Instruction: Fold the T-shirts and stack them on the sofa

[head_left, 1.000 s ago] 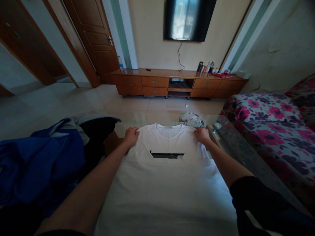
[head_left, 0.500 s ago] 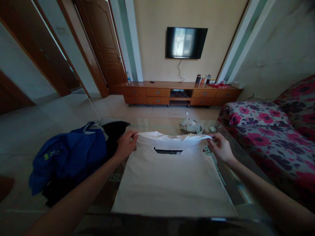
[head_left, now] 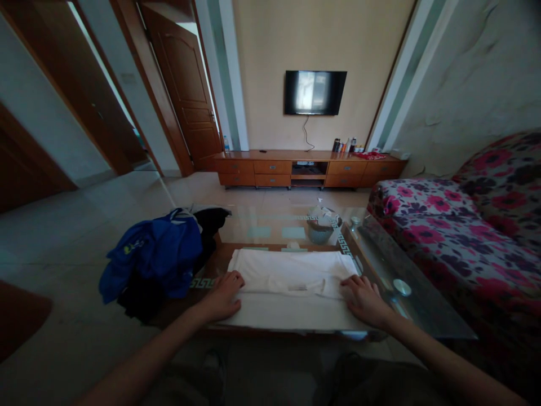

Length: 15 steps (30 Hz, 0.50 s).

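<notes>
Touching a folded white fabric shirt (head_left: 291, 264), left hand (head_left: 223, 297) and right hand (head_left: 367, 300) are resting, digits apart. Crumpled blue clothing (head_left: 171, 248) is lying leftward, a grey ribbed basket (head_left: 320, 233) beyond.

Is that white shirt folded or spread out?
Folded: the white shirt has its collar turned back over its body, between the left hand and right hand.

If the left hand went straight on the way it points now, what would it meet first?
The white shirt: the left hand is at its side edge and angles inward across it. Exact contact is hard to judge from this one view.
</notes>
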Tool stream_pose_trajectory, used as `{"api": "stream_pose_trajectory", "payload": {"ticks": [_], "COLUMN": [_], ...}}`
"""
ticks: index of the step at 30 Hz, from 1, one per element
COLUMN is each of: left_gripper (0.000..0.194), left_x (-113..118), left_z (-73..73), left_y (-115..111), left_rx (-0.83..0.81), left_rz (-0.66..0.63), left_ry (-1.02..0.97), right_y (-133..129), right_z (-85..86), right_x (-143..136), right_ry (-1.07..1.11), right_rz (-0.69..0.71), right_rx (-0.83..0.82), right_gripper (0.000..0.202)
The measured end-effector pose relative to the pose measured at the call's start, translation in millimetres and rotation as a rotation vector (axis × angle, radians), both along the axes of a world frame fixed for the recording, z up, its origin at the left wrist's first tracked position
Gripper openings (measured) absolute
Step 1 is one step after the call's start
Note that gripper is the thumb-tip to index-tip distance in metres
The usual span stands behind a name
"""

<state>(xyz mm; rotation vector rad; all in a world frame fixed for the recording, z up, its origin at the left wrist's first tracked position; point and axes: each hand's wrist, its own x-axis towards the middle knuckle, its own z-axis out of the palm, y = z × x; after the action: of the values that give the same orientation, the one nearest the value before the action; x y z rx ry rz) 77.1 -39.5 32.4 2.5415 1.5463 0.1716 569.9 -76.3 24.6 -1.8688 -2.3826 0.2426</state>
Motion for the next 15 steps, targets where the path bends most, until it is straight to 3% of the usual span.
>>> {"api": "stream_pose_trajectory", "payload": {"ticks": [5,10,12,15], "left_gripper": [0.043,0.057,0.055,0.035], "left_x": [47,73,76,78], "left_z": [-9.3,-27.6,-25.9,-15.5], "left_y": [1,6,7,6], "left_rx": [-0.068,-0.119,-0.157,-0.172], "left_rz": [0.006,0.108,0.122,0.129], "left_ry": [-0.218,-0.350,-0.338,-0.290], "right_y": [14,17,17,18], "right_z": [-2.9,-21.9,-22.5,-14.7], "right_x": [-44,-51,-47,-44], "right_ry": [0.124,0.312,0.387,0.481], "right_rz": [-0.080,-0.048,-0.056,-0.072], "right_rx": [-0.092,-0.040,-0.036,-0.144], "right_gripper": [0.065,0.042,0.037,0.039]}}
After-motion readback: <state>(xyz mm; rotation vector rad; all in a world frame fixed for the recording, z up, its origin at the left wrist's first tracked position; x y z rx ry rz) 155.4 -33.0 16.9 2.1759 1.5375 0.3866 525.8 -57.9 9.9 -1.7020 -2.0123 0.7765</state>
